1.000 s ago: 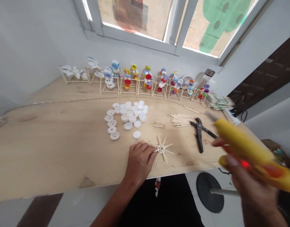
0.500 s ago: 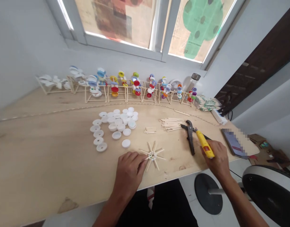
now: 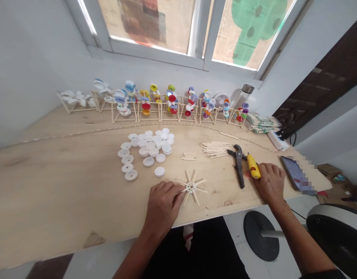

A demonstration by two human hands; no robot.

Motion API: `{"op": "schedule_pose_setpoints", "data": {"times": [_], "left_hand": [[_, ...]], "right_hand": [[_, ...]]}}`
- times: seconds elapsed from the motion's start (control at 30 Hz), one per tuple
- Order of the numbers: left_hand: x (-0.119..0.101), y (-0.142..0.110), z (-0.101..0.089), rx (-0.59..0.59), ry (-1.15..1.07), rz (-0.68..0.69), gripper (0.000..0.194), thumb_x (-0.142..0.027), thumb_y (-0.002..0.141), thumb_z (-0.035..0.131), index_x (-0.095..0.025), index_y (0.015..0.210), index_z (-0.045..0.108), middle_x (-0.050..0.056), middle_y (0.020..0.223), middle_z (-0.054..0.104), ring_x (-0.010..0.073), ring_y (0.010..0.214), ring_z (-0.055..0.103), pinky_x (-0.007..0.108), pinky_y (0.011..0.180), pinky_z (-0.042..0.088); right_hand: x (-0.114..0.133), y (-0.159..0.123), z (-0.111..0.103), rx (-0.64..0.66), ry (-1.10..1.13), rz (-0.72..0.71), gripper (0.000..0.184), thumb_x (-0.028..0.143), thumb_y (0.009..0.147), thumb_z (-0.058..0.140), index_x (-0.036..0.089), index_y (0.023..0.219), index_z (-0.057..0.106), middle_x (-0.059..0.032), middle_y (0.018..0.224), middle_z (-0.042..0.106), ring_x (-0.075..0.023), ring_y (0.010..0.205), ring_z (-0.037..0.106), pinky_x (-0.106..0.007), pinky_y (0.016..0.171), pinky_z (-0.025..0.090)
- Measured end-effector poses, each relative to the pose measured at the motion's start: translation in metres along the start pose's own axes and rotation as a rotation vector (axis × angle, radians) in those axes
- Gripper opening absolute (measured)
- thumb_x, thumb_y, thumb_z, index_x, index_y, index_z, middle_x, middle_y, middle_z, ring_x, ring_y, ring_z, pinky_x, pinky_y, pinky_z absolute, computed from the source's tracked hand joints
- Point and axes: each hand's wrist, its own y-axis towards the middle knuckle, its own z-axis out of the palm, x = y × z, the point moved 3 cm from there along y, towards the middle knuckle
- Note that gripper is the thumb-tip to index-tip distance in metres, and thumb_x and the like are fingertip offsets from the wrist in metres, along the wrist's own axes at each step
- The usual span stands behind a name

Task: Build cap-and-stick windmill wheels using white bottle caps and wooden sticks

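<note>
My left hand [image 3: 164,201] rests on the wooden tabletop, its thumb and fingertips pinching one arm of a star-shaped stick wheel [image 3: 191,187]. The wheel lies flat, its thin wooden sticks spreading out from a small hub. On the right, my right hand [image 3: 271,181] is closed round the yellow hot glue gun [image 3: 253,166], whose handle is hidden in the fingers. The gun's nozzle points away from me. Just left of it lies a black hand cutter [image 3: 239,166]. Beyond the wheel sit a short row of cut sticks [image 3: 189,156] and a bundle of longer sticks [image 3: 216,149].
White bottle caps [image 3: 151,146], some with holes, cluster left of centre. Stick frames with coloured cap wheels [image 3: 172,99] line the back wall beside a bottle [image 3: 245,95]. A phone [image 3: 296,174] lies at the right. A round black stand base [image 3: 261,235] is on the floor.
My right hand has lowered the glue gun to the tabletop beside the cutter. My left hand keeps its pinch on the stick wheel. The view has shifted slightly.
</note>
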Motion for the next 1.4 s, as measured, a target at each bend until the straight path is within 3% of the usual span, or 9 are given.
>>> {"op": "schedule_pose_setpoints", "data": {"times": [0.17,0.33,0.47,0.6,0.73,0.83,1.2,1.4], "left_hand": [[0.001,0.000,0.000,0.002,-0.016,-0.007,0.017,-0.021,0.086,0.049,-0.022,0.082,0.066,0.003,0.077,0.068,0.0214,0.078,0.059,0.038,0.076,0.039],[0.001,-0.001,0.001,0.006,-0.029,-0.025,0.017,-0.021,0.086,0.049,-0.022,0.082,0.066,0.003,0.078,0.068,0.0210,0.079,0.058,0.038,0.078,0.038],[0.000,0.000,0.000,0.014,-0.037,-0.027,0.017,-0.022,0.086,0.049,-0.022,0.082,0.066,0.003,0.079,0.068,0.0207,0.080,0.058,0.038,0.079,0.038],[0.001,0.000,0.001,0.005,-0.037,-0.036,0.017,-0.022,0.086,0.049,-0.022,0.081,0.066,0.003,0.077,0.067,0.0208,0.079,0.058,0.038,0.078,0.038],[0.002,-0.001,0.001,-0.009,-0.032,-0.050,0.017,-0.023,0.087,0.050,-0.022,0.083,0.066,0.003,0.077,0.067,0.0210,0.079,0.057,0.038,0.078,0.038],[0.003,-0.002,0.001,-0.015,-0.026,-0.066,0.017,-0.022,0.086,0.050,-0.021,0.083,0.066,0.003,0.078,0.066,0.0211,0.079,0.056,0.038,0.078,0.038],[0.003,-0.003,0.001,-0.012,-0.022,-0.094,0.015,-0.020,0.085,0.051,-0.022,0.083,0.066,0.003,0.078,0.066,0.0207,0.081,0.056,0.038,0.079,0.038],[0.004,-0.004,-0.002,-0.059,-0.016,-0.140,0.014,-0.018,0.083,0.053,-0.023,0.081,0.066,0.003,0.079,0.066,0.0214,0.081,0.056,0.038,0.078,0.038]], "right_hand": [[-0.005,0.002,0.004,0.051,0.046,-0.039,0.024,0.030,0.081,0.054,0.014,0.099,0.058,-0.0148,0.103,0.064,-0.0302,0.094,0.051,-0.041,0.076,0.034],[-0.026,-0.001,0.011,0.133,0.158,-0.133,0.040,0.035,0.078,0.052,0.016,0.113,0.055,-0.0126,0.114,0.061,-0.0302,0.100,0.054,-0.041,0.078,0.039],[-0.031,0.001,-0.003,0.051,0.294,-0.152,0.037,0.035,0.081,0.050,0.018,0.113,0.058,-0.0116,0.113,0.063,-0.0289,0.101,0.057,-0.041,0.078,0.043],[0.002,0.020,-0.022,-0.050,0.457,-0.135,0.023,0.031,0.083,0.051,0.020,0.099,0.064,-0.0086,0.098,0.069,-0.0256,0.091,0.061,-0.039,0.079,0.043],[0.052,0.049,-0.025,0.001,0.504,-0.227,0.018,0.027,0.084,0.051,0.021,0.091,0.067,-0.0074,0.092,0.070,-0.0267,0.091,0.059,-0.041,0.080,0.037],[0.076,0.066,-0.020,0.032,0.522,-0.265,0.018,0.026,0.085,0.051,0.020,0.085,0.068,-0.0079,0.089,0.071,-0.0269,0.089,0.058,-0.040,0.078,0.034],[0.140,0.071,-0.033,0.137,0.675,-0.394,0.015,0.023,0.086,0.054,0.022,0.083,0.068,-0.0027,0.087,0.072,-0.0202,0.085,0.060,-0.034,0.081,0.032],[0.150,0.077,-0.036,0.139,0.706,-0.369,0.014,0.018,0.084,0.054,0.022,0.082,0.068,-0.0045,0.086,0.072,-0.0220,0.087,0.060,-0.036,0.082,0.030]]}}
